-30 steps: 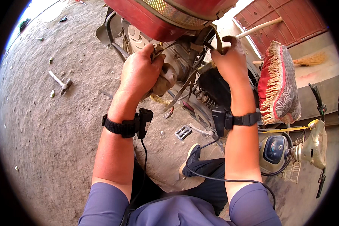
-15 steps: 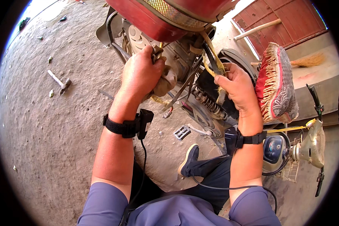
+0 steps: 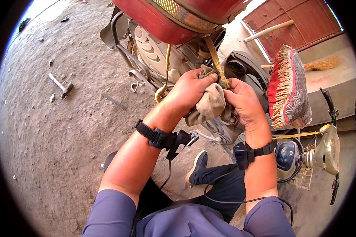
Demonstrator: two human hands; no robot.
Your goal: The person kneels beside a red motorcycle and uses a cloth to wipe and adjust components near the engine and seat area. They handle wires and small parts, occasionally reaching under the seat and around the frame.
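A crumpled beige cloth (image 3: 210,100) is bunched in my left hand (image 3: 188,89), its fingers closed round it under the red rear body (image 3: 158,19) of a motorbike. My right hand (image 3: 244,100) is closed just right of the cloth, pinching at the lower end of a worn yellow strap (image 3: 214,55). That strap hangs from beneath the red body. The cloth meets the strap between my two hands, and my fingers hide the exact contact. A second yellow strip (image 3: 167,61) dangles to the left, curling beside my left wrist.
On the dirt floor at left lies a hammer (image 3: 63,86). A fringed red and grey cushion (image 3: 288,87) is beyond my right hand. Farther right is another vehicle's handlebar (image 3: 333,110) with a dial panel (image 3: 286,155). A broom (image 3: 322,63) lies near the red door (image 3: 300,23).
My left hand has moved right with the cloth, from the left yellow strip to the strap at my right hand. The left strip now hangs free. My right hand has shifted slightly down and left.
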